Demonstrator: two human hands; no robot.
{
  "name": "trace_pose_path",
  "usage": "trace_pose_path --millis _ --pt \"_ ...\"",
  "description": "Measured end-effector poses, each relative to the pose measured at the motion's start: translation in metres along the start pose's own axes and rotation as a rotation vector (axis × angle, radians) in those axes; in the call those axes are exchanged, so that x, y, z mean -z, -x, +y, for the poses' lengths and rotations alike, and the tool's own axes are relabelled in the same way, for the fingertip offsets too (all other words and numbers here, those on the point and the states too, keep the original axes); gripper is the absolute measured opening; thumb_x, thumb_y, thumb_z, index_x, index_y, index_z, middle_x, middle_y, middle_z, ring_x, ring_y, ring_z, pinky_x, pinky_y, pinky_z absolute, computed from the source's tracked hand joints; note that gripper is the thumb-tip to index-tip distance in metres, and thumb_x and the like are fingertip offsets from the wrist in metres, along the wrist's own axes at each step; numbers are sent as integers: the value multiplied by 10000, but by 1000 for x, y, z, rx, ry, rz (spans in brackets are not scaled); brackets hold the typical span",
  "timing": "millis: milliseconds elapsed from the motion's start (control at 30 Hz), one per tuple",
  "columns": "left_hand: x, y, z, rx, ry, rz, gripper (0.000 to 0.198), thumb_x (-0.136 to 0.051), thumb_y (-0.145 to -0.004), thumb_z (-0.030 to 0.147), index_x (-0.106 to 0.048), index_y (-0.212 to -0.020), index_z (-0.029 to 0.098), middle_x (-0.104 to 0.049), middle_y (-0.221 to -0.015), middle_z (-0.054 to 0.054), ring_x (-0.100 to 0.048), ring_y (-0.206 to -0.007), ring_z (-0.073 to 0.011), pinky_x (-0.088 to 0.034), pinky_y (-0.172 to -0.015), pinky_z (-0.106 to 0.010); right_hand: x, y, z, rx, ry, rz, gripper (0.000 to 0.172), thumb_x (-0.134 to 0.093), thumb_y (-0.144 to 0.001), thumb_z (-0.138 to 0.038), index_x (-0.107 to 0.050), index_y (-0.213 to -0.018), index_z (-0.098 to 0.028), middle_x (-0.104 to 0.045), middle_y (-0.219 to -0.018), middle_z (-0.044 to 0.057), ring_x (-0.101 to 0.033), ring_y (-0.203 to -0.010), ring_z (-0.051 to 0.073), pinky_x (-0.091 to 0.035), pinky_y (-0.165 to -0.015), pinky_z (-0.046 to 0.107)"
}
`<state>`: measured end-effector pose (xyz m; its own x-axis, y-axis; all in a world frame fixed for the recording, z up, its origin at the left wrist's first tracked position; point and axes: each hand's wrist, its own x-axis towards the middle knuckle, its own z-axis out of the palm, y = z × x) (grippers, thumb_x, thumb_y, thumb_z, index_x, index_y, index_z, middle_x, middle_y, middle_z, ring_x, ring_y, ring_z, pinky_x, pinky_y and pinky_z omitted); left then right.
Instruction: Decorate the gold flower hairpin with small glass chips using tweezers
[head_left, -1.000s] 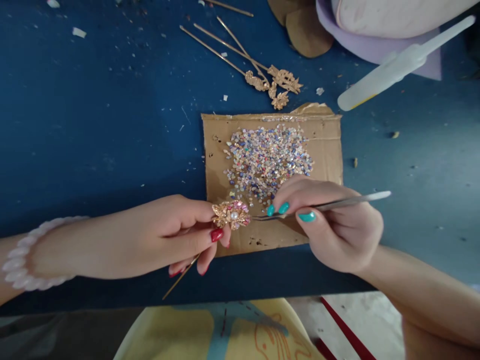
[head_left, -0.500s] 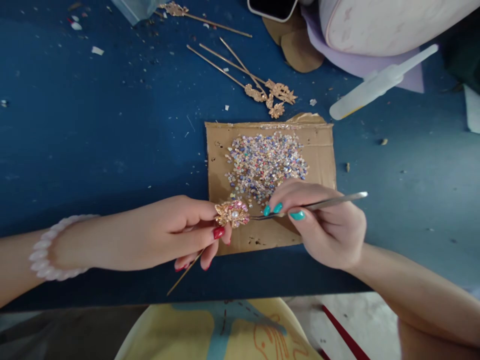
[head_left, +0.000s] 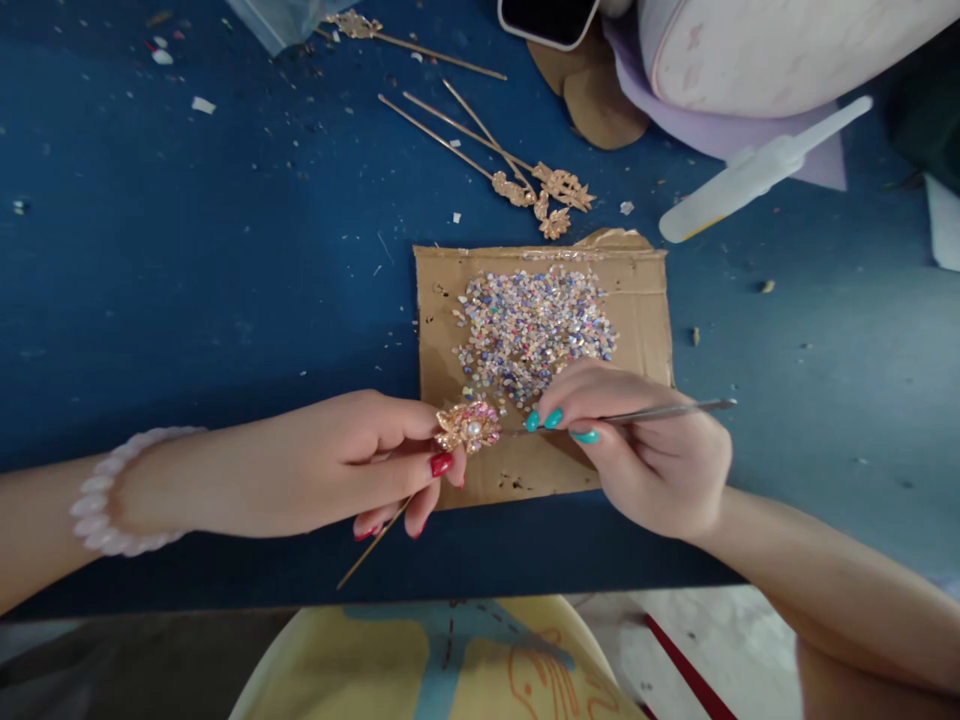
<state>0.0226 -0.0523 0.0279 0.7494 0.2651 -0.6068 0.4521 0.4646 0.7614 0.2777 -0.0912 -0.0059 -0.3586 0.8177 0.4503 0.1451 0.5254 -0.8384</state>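
Note:
Between the thumb and fingers of my left hand (head_left: 375, 465) is a gold hairpin (head_left: 455, 428), its flower head set with pink stones and a white pearl. The pin's thin stem slants down below my fingers. My right hand (head_left: 645, 440) is closed around metal tweezers (head_left: 660, 411), whose tip reaches the right edge of the flower head. Whether the tip pinches a stone is too small to tell. Under both hands lies a piece of cardboard (head_left: 652, 340), with a spread of small multicoloured rhinestones (head_left: 536, 325) on it.
Several gold hairpins (head_left: 555, 187) lie beyond the cardboard, another hairpin (head_left: 442, 56) farther back by a clear plastic bag (head_left: 281, 22). At the back right are a white glue bottle (head_left: 750, 180), a phone (head_left: 547, 18) and a pale rounded case (head_left: 750, 55). The blue table's (head_left: 187, 300) front edge runs below my hands.
The tweezers have tilted slightly, their back end a little lower, and my right fingertips have shifted a touch left. The whole view has drifted slightly; my left hand keeps its hold.

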Motion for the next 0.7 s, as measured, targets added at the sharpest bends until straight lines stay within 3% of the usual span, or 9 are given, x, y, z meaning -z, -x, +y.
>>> trace_pose_path --millis 400,700 --pt "7 -7 -14 -83 -42 -59 138 -527 -1025 308 -600 -981 199 -661 -745 7 -525 -509 -82 -426 -482 -173 1 3 1 1 13 53 98 -574 -998 -215 -668 -998 -191 -713 -840 53 -691 -770 174 -586 -738 344" --pt "12 -7 -13 -153 -142 -72 125 -498 -1025 266 -590 -999 186 -621 -701 10 -495 -507 -82 -421 -490 -180 3 7 6 48 72 150 112 -580 -991 -202 -692 -986 -206 -729 -837 31 -703 -777 169 -594 -728 328"
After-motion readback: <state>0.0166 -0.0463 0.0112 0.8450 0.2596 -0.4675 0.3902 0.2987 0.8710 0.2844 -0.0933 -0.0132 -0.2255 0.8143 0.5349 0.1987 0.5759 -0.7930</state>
